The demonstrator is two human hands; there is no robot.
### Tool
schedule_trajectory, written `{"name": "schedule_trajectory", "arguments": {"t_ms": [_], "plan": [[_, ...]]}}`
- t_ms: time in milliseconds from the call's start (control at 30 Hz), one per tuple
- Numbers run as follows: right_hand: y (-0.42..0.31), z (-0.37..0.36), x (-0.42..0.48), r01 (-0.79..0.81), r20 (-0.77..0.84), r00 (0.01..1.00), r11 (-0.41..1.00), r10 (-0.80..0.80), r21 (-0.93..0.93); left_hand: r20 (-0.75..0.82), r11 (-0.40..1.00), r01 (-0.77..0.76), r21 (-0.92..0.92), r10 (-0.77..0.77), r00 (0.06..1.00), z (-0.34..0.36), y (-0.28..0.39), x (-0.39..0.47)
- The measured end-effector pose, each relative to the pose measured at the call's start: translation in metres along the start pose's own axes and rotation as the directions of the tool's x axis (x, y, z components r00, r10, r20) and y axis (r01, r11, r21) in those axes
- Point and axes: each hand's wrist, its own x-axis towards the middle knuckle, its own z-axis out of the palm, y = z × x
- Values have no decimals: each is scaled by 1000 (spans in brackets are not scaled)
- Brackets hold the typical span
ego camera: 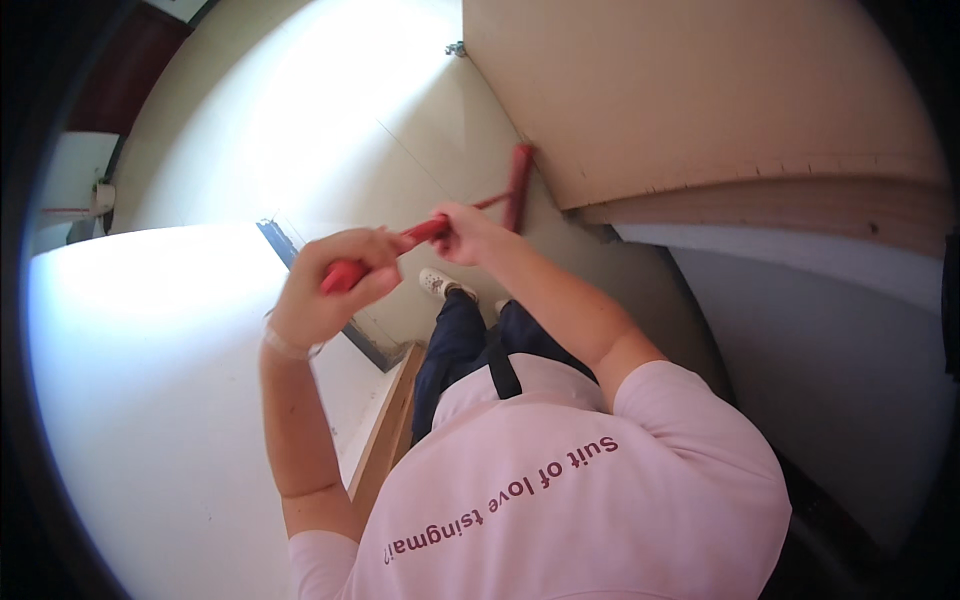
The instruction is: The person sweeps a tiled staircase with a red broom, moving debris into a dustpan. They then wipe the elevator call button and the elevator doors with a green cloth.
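Observation:
My left hand [330, 277] is wrapped around the top end of the red handle [426, 230] of a long-handled floor-cleaning tool. Further down the same handle, my right hand [469, 234] grips it. The handle slants away towards the floor and meets a red crosswise head [517, 187]. That head is blurred, so whether it is a broom or a squeegee I cannot tell. It is down by the floor, close beside the lower edge of a beige wooden panel [697, 90]. A clear band circles my left wrist.
Pale floor [420, 157] stretches ahead, with a bright patch of light. A white wall [150, 375] with a dark base strip [367, 349] and wood trim [386, 431] stands left. Grey-white wall [810, 337] is at right. A small metal fitting [455, 49] sits at the panel's far corner.

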Motion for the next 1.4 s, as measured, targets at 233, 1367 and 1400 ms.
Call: {"name": "schedule_trajectory", "arguments": {"t_ms": [233, 1367, 1400], "plan": [[-60, 33, 134, -108, -290, 955, 986, 67, -125, -133, 995, 18, -96, -31, 991, -57, -70, 51], [-271, 80, 212, 273, -124, 956, -961, 265, 48, -492, 459, 367, -809, -870, 2, 157, -125, -43], [-310, 100, 209, 255, 62, 964, -965, 259, 64, -468, 416, 425, -804, -883, -22, 165, -123, -41]]}}
